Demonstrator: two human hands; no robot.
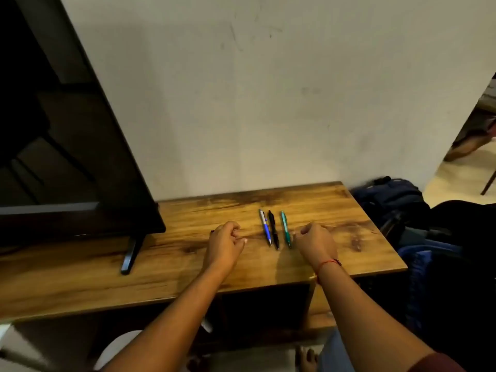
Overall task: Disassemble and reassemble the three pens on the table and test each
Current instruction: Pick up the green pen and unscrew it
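Three pens lie side by side on the wooden table (322, 210), tips toward me: a blue-and-silver pen (265, 227), a black pen (273, 229) and a teal pen (285, 228). My left hand (225, 244) rests on the table left of the pens, fingers loosely curled, holding nothing. To the right of the teal pen my right hand (316, 241) rests in the same loose curl, close to the pen but apart from it. A red thread circles my right wrist.
A black TV (67, 146) on a slanted foot (131, 255) fills the table's left side. A wall stands just behind the table. Dark bags (394, 200) sit on the floor off the table's right edge. A white stool is under me.
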